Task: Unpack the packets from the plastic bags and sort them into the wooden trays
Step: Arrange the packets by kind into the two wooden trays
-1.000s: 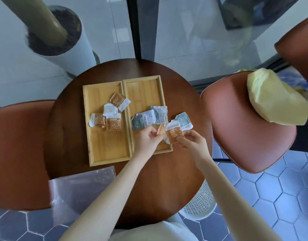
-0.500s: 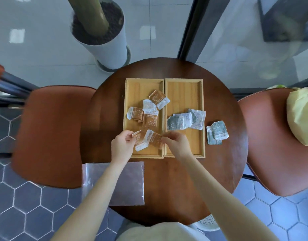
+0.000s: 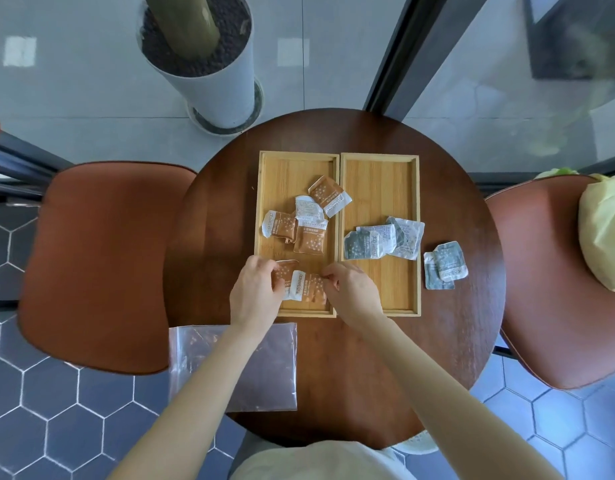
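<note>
Two wooden trays lie side by side on a round dark table point(image 3: 334, 358). The left tray point(image 3: 264, 202) holds several orange packets point(image 3: 311, 239). The right tray point(image 3: 379, 174) holds grey packets point(image 3: 368, 242). Two more grey packets point(image 3: 444, 265) lie on the table right of it. Over the near end of the left tray, my left hand point(image 3: 256, 291) and my right hand point(image 3: 351, 291) together pinch orange packets point(image 3: 304, 285) from either side. An empty clear plastic bag point(image 3: 261, 368) lies at the table's near left edge, under my left forearm.
Brown padded chairs stand left point(image 3: 101, 265) and right point(image 3: 559, 306) of the table. A yellow bag point(image 3: 604, 233) rests on the right chair. A white planter point(image 3: 209, 71) stands on the floor beyond the table. A glass wall with a dark frame point(image 3: 399, 53) runs behind.
Both hands carried the orange packets leftward, from the near right tray edge to the near end of the left tray. The camera view swung left, centring the table.
</note>
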Tool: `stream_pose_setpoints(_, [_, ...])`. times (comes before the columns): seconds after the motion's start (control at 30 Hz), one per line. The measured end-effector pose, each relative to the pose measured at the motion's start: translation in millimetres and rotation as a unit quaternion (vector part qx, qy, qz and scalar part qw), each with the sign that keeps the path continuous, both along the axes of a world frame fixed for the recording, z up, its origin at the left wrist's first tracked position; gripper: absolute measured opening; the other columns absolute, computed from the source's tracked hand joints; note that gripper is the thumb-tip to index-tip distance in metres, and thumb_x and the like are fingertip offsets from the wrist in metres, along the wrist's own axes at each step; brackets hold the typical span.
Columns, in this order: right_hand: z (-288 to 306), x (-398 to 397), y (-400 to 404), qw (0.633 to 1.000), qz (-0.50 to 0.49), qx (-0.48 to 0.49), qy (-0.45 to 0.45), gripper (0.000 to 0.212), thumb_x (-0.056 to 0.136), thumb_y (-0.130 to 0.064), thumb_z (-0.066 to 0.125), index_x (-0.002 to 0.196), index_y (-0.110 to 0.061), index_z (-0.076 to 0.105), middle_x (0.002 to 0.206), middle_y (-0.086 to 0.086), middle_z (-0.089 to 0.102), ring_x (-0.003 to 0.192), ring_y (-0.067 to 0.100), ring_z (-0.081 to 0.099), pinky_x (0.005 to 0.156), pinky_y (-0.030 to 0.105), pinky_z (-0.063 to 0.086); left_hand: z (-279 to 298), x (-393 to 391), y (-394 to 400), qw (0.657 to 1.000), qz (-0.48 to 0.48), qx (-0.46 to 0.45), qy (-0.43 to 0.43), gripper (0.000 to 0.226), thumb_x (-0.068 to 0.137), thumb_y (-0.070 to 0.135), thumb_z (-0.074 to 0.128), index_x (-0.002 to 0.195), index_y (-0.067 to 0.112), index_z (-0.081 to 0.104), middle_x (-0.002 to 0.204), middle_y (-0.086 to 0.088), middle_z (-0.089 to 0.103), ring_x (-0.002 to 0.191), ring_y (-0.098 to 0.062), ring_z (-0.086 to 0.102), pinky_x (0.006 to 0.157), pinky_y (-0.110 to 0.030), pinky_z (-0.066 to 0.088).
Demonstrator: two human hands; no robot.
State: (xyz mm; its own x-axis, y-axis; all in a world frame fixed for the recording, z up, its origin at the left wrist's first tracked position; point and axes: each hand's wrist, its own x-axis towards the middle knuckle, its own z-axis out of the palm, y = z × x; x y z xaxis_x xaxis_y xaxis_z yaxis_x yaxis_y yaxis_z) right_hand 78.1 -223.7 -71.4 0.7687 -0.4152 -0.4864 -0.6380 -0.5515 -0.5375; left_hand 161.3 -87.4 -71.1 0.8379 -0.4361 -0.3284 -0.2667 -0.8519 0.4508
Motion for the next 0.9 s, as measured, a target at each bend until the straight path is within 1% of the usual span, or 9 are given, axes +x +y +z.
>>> stream_pose_setpoints(0.17, [12.4, 3.6, -17.5, 0.995, 0.077, 0.040, 0.046, 0.026, 0.091, -0.016, 0.046, 0.111, -0.013, 0.063, 0.109, 0.005, 0.064, 0.095, 0.024, 0.061, 0.075, 0.035, 0.053, 4.2, 0.6, -14.0, 0.995, -0.064, 0.057, -0.059, 0.027, 0.079, 0.021, 0.069, 0.102, 0.005, 0.066, 0.108, -0.012, 0.060, 0.096, -0.026, 0.057, 0.072, -0.035, 0.053])
stream_pose_setpoints(0.33, [29.0, -7.3, -52.5, 0.994, 0.088, 0.014, 0.069, 0.027, 0.091, -0.015, 0.044, 0.109, -0.015, 0.064, 0.107, 0.004, 0.067, 0.093, 0.023, 0.063, 0.077, 0.037, 0.054, 6.8, -7.8, -50.1, 0.980, -0.180, 0.011, -0.083, 0.007, 0.077, 0.012, 0.070, 0.079, 0.007, 0.070, 0.075, -0.010, 0.069, 0.069, -0.026, 0.061, 0.058, -0.036, 0.052])
stream_pose_setpoints(0.4, [31.2, -17.8, -70.9, 0.994, 0.077, -0.018, 0.071, 0.025, 0.091, -0.015, 0.045, 0.106, -0.014, 0.065, 0.106, 0.005, 0.068, 0.093, 0.024, 0.063, 0.078, 0.037, 0.053, 7.5, -15.9, -70.6, 0.972, -0.219, -0.023, -0.088, 0.005, 0.074, 0.010, 0.072, 0.072, 0.007, 0.070, 0.062, -0.007, 0.067, 0.058, -0.024, 0.061, 0.051, -0.033, 0.051])
stream_pose_setpoints(0.47, [29.6, -31.7, -90.5, 0.996, 0.040, -0.056, 0.057, 0.024, 0.091, -0.016, 0.046, 0.103, -0.011, 0.066, 0.102, 0.007, 0.068, 0.092, 0.027, 0.062, 0.075, 0.036, 0.051, 8.0, -28.5, -92.6, 0.960, -0.257, -0.058, -0.093, 0.006, 0.072, 0.009, 0.073, 0.069, 0.006, 0.069, 0.059, -0.007, 0.066, 0.056, -0.024, 0.061, 0.048, -0.030, 0.050])
stream_pose_setpoints(0.57, [21.1, -58.6, -119.7, 0.990, -0.024, -0.141, 0.009, 0.019, 0.088, -0.012, 0.050, 0.098, -0.008, 0.067, 0.095, 0.009, 0.068, 0.095, 0.029, 0.059, 0.069, 0.034, 0.046, 5.7, -53.9, -121.7, 0.939, -0.308, -0.101, -0.114, 0.008, 0.069, 0.010, 0.076, 0.071, 0.006, 0.068, 0.065, -0.006, 0.067, 0.062, -0.023, 0.061, 0.052, -0.029, 0.051])
stream_pose_setpoints(0.67, [8.3, -85.8, -141.4, 0.975, -0.094, -0.200, -0.023, 0.021, 0.088, -0.007, 0.050, 0.099, -0.008, 0.067, 0.102, 0.010, 0.068, 0.099, 0.032, 0.055, 0.069, 0.036, 0.044, -0.3, -78.6, -145.8, 0.934, -0.320, -0.092, -0.127, 0.022, 0.069, 0.019, 0.078, 0.084, 0.007, 0.069, 0.081, -0.008, 0.068, 0.077, -0.025, 0.063, 0.063, -0.034, 0.053])
stream_pose_setpoints(0.77, [-8.0, -105.5, -148.6, 0.965, -0.153, -0.213, -0.012, 0.029, 0.089, -0.008, 0.049, 0.115, -0.007, 0.061, 0.119, 0.012, 0.064, 0.111, 0.033, 0.052, 0.086, 0.041, 0.045, -8.7, -96.1, -166.9, 0.936, -0.313, -0.058, -0.149, 0.042, 0.068, 0.032, 0.077, 0.100, 0.008, 0.066, 0.092, -0.007, 0.068, 0.086, -0.024, 0.062, 0.070, -0.035, 0.053])
stream_pose_setpoints(0.83, [-17.1, -113.2, -147.7, 0.964, -0.169, -0.203, 0.016, 0.037, 0.092, -0.019, 0.048, 0.127, -0.006, 0.052, 0.133, 0.012, 0.055, 0.123, 0.032, 0.045, 0.100, 0.041, 0.037, -16.1, -104.0, -178.3, 0.928, -0.325, -0.032, -0.177, 0.052, 0.066, 0.038, 0.077, 0.107, 0.009, 0.064, 0.098, -0.005, 0.068, 0.091, -0.023, 0.062, 0.074, -0.033, 0.054])
stream_pose_setpoints(0.9, [-23.7, -117.3, -144.5, 0.965, -0.182, -0.181, 0.046, 0.048, 0.094, -0.030, 0.045, 0.135, -0.006, 0.043, 0.144, 0.010, 0.043, 0.133, 0.029, 0.035, 0.107, 0.041, 0.029, -23.7, -109.5, -186.2, 0.919, -0.335, 0.011, -0.209, 0.058, 0.065, 0.044, 0.076, 0.110, 0.010, 0.064, 0.104, -0.002, 0.069, 0.094, -0.020, 0.063, 0.076, -0.031, 0.053])
